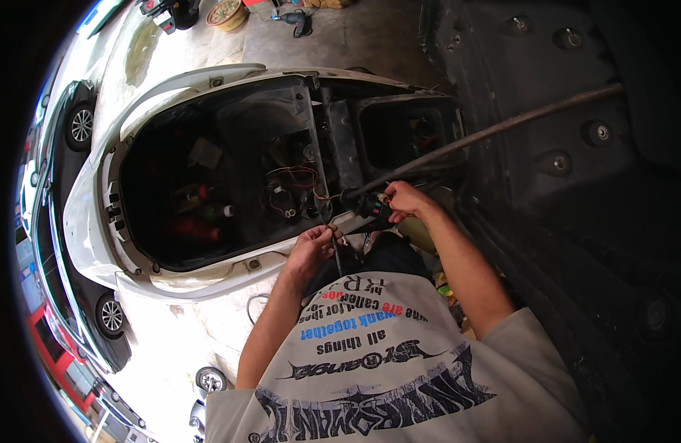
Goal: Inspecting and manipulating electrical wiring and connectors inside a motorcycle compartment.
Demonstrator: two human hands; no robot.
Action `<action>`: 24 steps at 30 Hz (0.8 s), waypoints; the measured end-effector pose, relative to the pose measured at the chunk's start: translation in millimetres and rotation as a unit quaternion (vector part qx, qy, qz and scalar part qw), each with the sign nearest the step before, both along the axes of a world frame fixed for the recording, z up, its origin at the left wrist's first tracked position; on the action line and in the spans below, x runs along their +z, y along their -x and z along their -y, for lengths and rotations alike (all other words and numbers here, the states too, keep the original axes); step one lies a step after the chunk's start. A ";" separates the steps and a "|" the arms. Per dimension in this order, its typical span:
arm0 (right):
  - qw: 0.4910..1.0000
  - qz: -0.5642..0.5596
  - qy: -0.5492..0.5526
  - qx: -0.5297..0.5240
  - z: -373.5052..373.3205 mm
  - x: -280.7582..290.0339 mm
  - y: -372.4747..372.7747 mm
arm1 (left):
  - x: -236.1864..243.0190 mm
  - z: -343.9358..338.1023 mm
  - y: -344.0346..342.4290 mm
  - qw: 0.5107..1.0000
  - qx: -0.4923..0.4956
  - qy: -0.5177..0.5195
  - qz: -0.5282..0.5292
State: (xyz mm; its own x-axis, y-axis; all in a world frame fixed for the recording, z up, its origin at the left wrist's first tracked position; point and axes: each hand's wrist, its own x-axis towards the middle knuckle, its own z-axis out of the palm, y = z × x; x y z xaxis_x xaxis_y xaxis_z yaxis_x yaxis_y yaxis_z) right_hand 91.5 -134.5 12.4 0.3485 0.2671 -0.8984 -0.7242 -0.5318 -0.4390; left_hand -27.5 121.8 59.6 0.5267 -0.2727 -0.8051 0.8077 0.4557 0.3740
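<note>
I look down at a white scooter body (86, 214) with an open black storage well (171, 148); coloured wires (303, 170), bottles (215, 213) and small parts lie inside. My left hand (315, 244) pinches a thin dark cable (337, 258) at the well's near edge. My right hand (407, 201) grips a black component (374, 208) with small red details, beside the wiring and the lower end of a long metal rod (503, 124). A smaller black compartment (388, 133) sits to the right of the well.
The raised black seat underside (606, 192) fills the right side. A parked dark car (112, 347) stands at the left, with a small wheel (210, 379) lower down. A power drill (296, 22) and a tan bowl (226, 15) lie on the concrete floor (377, 37).
</note>
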 end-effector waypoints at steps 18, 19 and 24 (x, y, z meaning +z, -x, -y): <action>0.999 0.023 0.010 0.021 -0.8 -2.7 2.3 | -0.4 -0.9 -0.8 1.000 -0.002 0.004 0.002; 0.999 0.024 0.013 0.024 -1.1 -2.8 2.2 | -0.6 -0.9 -0.9 1.000 -0.002 0.002 0.000; 0.998 0.036 0.022 0.045 -2.5 -1.6 1.1 | -0.9 -1.6 -0.7 1.000 -0.005 -0.003 -0.001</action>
State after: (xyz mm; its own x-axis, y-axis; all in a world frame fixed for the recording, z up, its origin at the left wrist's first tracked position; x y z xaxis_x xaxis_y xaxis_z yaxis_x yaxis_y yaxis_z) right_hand 90.4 -132.1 10.8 0.3883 0.2604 -0.8840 -0.6405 -0.6133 -0.4621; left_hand -26.8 123.4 58.6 0.5215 -0.2732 -0.8083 0.8136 0.4446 0.3747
